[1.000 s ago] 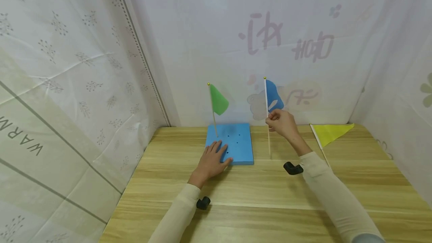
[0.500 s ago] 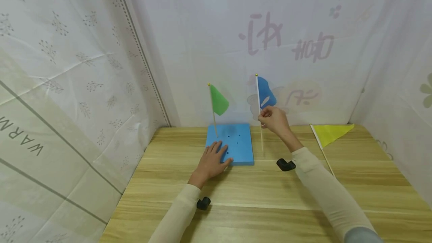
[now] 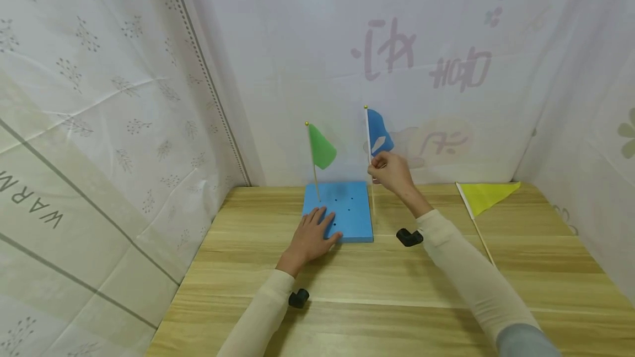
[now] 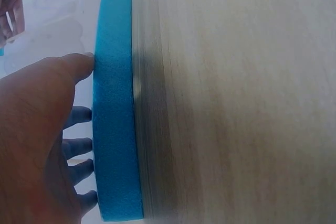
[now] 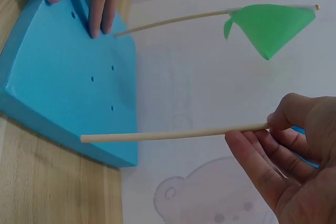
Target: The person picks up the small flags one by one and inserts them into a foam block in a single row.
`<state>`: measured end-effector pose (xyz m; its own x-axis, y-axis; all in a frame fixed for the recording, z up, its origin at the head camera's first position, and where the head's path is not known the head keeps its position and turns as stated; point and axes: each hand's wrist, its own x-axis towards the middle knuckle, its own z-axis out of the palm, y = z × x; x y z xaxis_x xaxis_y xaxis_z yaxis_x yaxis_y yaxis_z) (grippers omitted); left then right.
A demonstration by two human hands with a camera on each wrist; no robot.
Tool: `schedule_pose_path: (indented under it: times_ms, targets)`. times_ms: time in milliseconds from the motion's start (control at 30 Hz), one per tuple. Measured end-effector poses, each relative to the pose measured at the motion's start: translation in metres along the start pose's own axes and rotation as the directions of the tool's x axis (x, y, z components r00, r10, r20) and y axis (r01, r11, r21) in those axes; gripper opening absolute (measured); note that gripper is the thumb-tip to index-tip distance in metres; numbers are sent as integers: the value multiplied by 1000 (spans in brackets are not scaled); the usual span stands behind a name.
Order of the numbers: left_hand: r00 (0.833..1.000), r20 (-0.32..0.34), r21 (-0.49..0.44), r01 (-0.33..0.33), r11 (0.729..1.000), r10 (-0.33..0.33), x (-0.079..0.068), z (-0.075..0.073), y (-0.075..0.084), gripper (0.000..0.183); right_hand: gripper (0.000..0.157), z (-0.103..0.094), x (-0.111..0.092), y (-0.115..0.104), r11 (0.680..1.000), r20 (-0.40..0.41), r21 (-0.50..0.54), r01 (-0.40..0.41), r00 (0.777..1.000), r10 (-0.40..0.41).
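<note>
A blue foam board (image 3: 358,225) with several small holes lies on the table. My left hand (image 3: 311,237) rests spread on its front left part, fingertips on the top face. Upright in one of its holes stands a green flag (image 3: 321,147) on a thin wooden stick. My right hand (image 3: 394,172) pinches the stick of a blue flag (image 3: 378,131) between thumb and fingers, just under the cloth. The blue flag is held upright at the board's right edge. In the right wrist view the lower end of its wooden stick (image 5: 157,136) is free and overlaps the board's edge.
On the right of the wooden table (image 3: 377,296) lies a yellow flag (image 3: 486,196) on its stick, partly behind the right sleeve. A printed curtain (image 3: 278,70) hangs behind the table and along its left side. Black wrist mounts (image 3: 409,237) stick out from the sleeves.
My right hand has carried the blue flag leftward and slightly up, from right of the board to its right edge. The left hand and green flag have stayed in place.
</note>
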<state>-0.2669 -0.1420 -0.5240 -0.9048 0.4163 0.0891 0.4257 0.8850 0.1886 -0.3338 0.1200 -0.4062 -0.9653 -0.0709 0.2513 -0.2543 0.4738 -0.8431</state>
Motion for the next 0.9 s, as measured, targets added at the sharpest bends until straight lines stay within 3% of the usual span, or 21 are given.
schedule_pose_path:
  times_ms: [533, 900]
  targets:
    - [1000, -19, 1, -9, 1000, 9, 0, -4, 0, 66, 9, 30, 12, -8, 995, -16, 0, 100, 995, -100]
    - [1000, 7, 8, -4, 1000, 4, 0, -2, -1, 68, 8, 47, 17, -15, 988, -15, -52, 143, 990, -144]
